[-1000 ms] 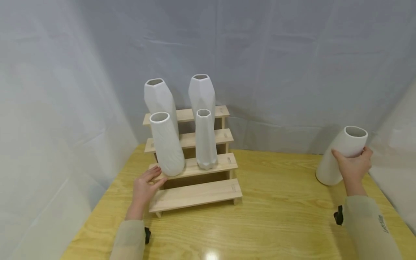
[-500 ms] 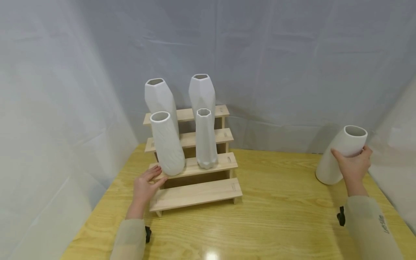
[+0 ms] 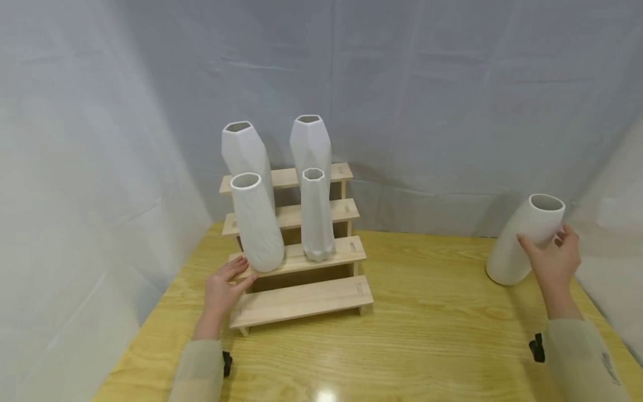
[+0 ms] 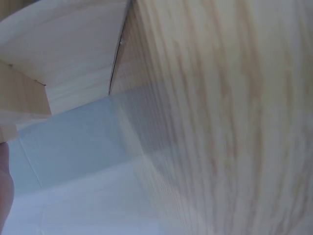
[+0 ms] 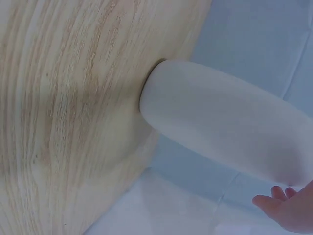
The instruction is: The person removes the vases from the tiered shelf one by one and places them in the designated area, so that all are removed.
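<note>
1. A smooth white vase (image 3: 517, 245) stands base down on the tabletop (image 3: 427, 335), just to the left of the right hand (image 3: 555, 261), its oval mouth above the fingers.
2. The right hand is spread, thumb and fingers apart around the vase's upper part. The right wrist view shows a gap between some fingertips and the vase wall; in the head view the thumb tip overlaps the wall, and whether it touches cannot be told.
3. Well to the left of the right hand, the left hand (image 3: 221, 289) is at the left end of a pale wooden four-step stand (image 3: 306, 302). Its thumb and fingers are parted about the corner of the second step from the bottom; whether they pinch the board or just rest there cannot be told.
4. Just right of the left fingertips, a textured white vase (image 3: 258, 226) stands on that step; farther right on it is a slim fluted vase (image 3: 316, 218).
5. Beyond the left hand, behind these two, rise a left faceted vase (image 3: 245, 151) and a right faceted vase (image 3: 310, 142), their bases hidden.
6. Beyond both hands hangs pale, creased sheeting (image 3: 452, 111); beige sleeves (image 3: 582, 357) cover the forearms behind them.
</note>
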Available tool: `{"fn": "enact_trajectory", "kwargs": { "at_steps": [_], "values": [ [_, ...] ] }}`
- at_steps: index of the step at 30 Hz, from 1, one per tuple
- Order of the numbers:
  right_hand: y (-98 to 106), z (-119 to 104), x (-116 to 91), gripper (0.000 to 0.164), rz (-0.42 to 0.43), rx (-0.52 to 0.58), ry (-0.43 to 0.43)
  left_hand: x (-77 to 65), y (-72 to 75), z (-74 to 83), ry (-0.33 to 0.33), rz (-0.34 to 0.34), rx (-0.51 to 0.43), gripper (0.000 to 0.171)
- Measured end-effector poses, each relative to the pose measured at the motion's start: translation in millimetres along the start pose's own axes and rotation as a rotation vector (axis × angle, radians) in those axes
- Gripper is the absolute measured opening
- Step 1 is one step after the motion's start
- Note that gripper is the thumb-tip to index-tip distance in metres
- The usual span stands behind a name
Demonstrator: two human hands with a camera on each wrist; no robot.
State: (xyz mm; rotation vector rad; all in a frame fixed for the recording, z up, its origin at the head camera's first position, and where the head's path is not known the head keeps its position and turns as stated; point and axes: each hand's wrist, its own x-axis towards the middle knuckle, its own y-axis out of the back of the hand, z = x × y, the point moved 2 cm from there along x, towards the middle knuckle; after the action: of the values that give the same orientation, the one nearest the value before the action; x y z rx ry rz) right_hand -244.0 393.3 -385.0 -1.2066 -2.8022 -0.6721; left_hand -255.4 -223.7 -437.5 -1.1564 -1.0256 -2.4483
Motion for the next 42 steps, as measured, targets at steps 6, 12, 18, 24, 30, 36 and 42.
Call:
{"fn": "enact_trajectory", "kwargs": {
  "at_steps": [6, 12, 18, 24, 30, 36, 42],
  "values": [
    [7, -6, -17, 0.084, -0.052, -0.007, 0.013, 0.9, 2.7, 2.6, -0.023, 0.010, -0.008, 0.031],
    [6, -11, -31, 0.078, -0.048, -0.015, 0.063, 1.9, 2.7, 0.7, -0.034, 0.009, 0.002, 0.032],
    [-3, -16, -42, 0.072, -0.077, -0.016, 0.152, 3.7, 1.8, 1.5, -0.051, 0.009, 0.003, 0.033],
    [-17, -29, -56, 0.067, -0.134, 0.008, 0.251, 2.1, 0.7, 2.6, -0.030, 0.003, -0.007, 0.033],
    [-31, -42, -69, 0.066, -0.217, 0.009, 0.309, -0.2, 0.2, 1.1, 0.002, -0.003, -0.017, 0.032],
    [-45, -55, -80, 0.062, -0.256, 0.058, 0.361, -2.1, -1.0, -0.8, 0.013, -0.004, -0.010, 0.033],
    [-61, -66, -87, 0.057, -0.298, 0.074, 0.419, -1.4, -2.3, -2.9, 0.019, -0.004, -0.010, 0.033]
  ]
}}
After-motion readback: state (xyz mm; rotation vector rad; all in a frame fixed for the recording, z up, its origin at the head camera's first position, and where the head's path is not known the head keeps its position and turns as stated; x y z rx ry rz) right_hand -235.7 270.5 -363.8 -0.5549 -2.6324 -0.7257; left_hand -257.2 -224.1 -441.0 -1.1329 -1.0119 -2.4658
